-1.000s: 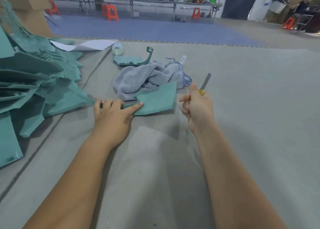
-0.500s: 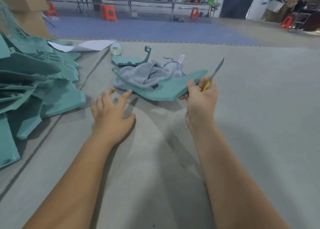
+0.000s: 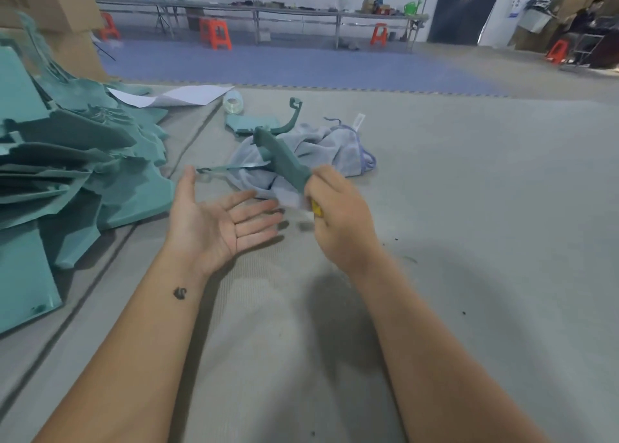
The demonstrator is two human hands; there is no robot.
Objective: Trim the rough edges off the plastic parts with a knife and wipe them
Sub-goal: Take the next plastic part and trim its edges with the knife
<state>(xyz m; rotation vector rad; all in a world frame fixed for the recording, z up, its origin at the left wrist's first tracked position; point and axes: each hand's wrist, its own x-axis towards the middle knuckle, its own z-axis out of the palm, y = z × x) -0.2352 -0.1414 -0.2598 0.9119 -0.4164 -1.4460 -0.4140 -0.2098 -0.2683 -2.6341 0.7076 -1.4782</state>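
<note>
While the right hand (image 3: 338, 214) grips a green plastic part (image 3: 283, 161) and yellow-handled knife (image 3: 316, 210), left hand (image 3: 217, 221) palm-up, fingers spread, empty, grey cloth (image 3: 321, 147) just beyond both.

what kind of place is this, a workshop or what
Likely a small factory or workshop floor: a heap of green plastic parts at the left, long metal workbenches along the far wall, and stacked cardboard boxes.
</note>
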